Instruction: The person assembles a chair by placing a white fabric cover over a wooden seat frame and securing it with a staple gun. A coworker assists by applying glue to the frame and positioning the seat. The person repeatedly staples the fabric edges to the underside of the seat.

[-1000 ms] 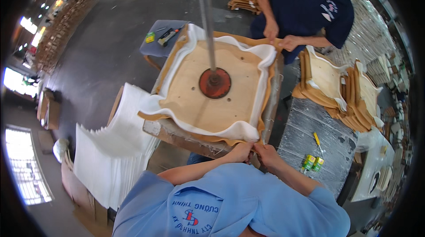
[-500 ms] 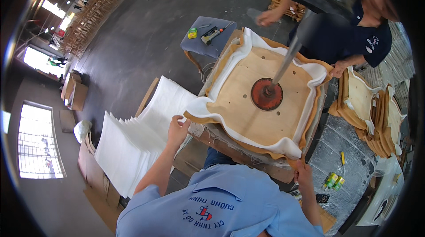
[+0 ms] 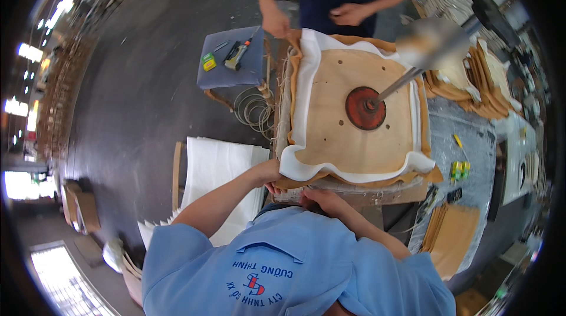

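Your left hand (image 3: 268, 173) pinches the near-left corner of the white foam sheet (image 3: 306, 168); your right hand (image 3: 321, 198) sits just beside it under the near edge, though I cannot tell whether it grips. The seat board (image 3: 359, 121) lies ahead, pinned by 1 red press disc (image 3: 365, 107). The foam looks soft and floppy and the board stiff, so take hold at the foam's edge. Far off, a co-worker's hand (image 3: 276, 21) rests by the far corner.

Count of items at the workbench — one moment.
One wooden seat board (image 3: 359, 121) with one red round disc (image 3: 365, 107); one white foam sheet (image 3: 306, 109) — one blue stool (image 3: 230, 68); one stack of white sheets (image 3: 218, 168); four hands, two persons.
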The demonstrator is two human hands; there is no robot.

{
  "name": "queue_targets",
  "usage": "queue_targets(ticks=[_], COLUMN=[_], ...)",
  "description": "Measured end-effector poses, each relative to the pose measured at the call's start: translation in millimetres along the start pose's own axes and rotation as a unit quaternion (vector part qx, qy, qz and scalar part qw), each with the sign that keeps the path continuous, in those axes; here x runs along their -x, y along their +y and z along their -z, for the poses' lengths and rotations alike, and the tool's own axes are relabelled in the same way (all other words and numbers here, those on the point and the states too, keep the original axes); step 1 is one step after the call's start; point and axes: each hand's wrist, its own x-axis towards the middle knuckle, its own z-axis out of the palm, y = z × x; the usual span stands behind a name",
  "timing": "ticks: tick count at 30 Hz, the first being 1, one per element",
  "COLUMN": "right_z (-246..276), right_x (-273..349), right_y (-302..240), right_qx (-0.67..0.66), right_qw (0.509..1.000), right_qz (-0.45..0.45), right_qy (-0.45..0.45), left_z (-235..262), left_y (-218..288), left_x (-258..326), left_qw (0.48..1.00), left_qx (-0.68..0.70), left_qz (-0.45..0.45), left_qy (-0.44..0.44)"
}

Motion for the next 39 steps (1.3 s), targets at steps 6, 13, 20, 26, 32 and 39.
queue_targets(ticks=[6,13,20,26,32,39], right_z=[-65,-86,-95,-96,-42,67], right_x=[-32,-35,-20,-9,42,103], right_y=[-17,-38,-53,-56,-19,15], right_qx=[-0.278,-0.272,-0.139,-0.112,-0.105,-0.405], right_qw=[0.958,0.943,0.959,0.968,0.972,0.848], right_qz=[-0.001,0.067,0.090,0.098,0.056,0.083], right_qy=[0.074,0.177,0.231,0.204,0.205,0.332], left_z=[3,6,6,-3,2,-63], left_y=[4,6,-15,-25,-49,-20], left_x=[-6,-2,5,14,54,30], left_qw=[0.999,0.997,0.975,0.951,0.960,0.971], left_qx=[0.042,0.069,0.200,0.293,0.218,0.108], left_qz=[0.018,-0.035,-0.095,-0.096,-0.122,-0.124], left_qy=[0.001,0.007,-0.024,0.003,-0.126,-0.174])
